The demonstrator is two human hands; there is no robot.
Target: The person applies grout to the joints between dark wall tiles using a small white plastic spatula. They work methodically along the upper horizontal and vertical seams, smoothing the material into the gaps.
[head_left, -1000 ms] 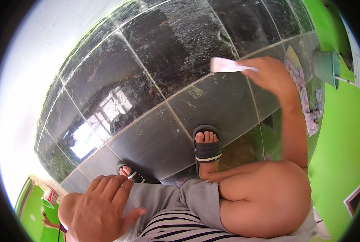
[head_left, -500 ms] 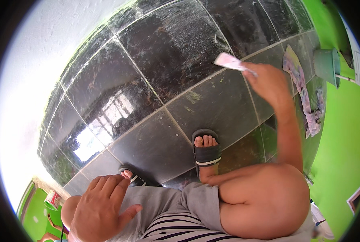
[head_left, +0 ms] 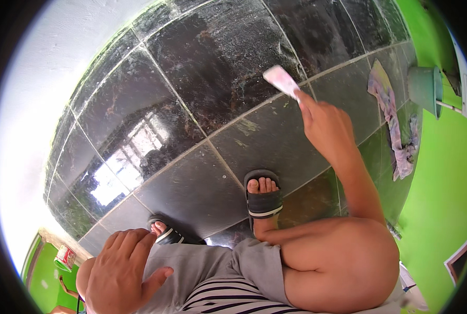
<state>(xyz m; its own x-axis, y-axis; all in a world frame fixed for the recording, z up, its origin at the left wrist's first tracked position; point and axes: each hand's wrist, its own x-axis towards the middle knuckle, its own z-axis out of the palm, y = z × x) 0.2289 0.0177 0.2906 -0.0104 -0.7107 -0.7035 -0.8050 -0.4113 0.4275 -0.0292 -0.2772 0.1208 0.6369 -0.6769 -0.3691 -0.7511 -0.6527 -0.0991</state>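
My right hand (head_left: 327, 123) is closed around one end of a flat pink-and-white tool (head_left: 281, 81). The tool is shaped like a small scraper and points up and left, over the black floor tiles (head_left: 207, 68). Whether its tip touches the tile, I cannot tell. Whitish residue marks the tile surface near it. My left hand (head_left: 121, 272) rests on my left knee, palm down, holding nothing, with its thumb apart from the fingers.
Toward the right, a crumpled tie-dye cloth (head_left: 393, 123) lies on the floor beside a green bucket (head_left: 426, 90) and the green wall (head_left: 437, 183). My sandalled feet stand on the grey tiles (head_left: 186, 183). A white wall (head_left: 40, 94) borders the left. Another person's arm (head_left: 65, 285) shows lower left.
My right hand has moved left, carrying the pink-and-white tool, which now tilts more steeply. The left hand stays on the knee. The whole view has shifted slightly.
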